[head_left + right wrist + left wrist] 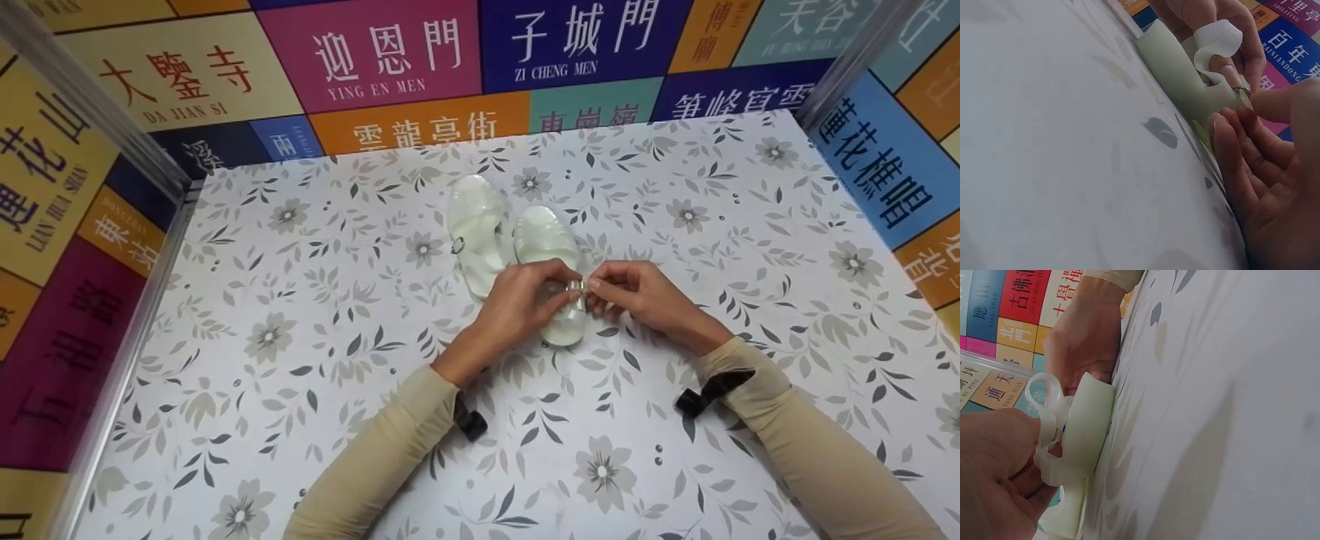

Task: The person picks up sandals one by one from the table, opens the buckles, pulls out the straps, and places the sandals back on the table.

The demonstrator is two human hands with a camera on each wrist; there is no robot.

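Note:
Two pale greenish-white sandals stand side by side in the head view. The right-hand sandal [546, 231] lies between both hands, its heel toward the person. My left hand [519, 298] holds its ankle strap [1220, 40] near the small metal buckle [1243, 90], a finger inside the strap's loop. From the other side my right hand [637, 291] pinches the strap's end at the buckle between thumb and index finger. Fingers partly hide the buckle. The other sandal [474, 202] rests just left, its strap across with a buckle [457, 245] on its outer side.
A white table [360, 450] with a grey floral print bears the sandals. Colourful panels [382, 52] with printed characters stand along its back and sides, joined by metal posts. Dark wrist cameras [471, 424] sit on both sleeves.

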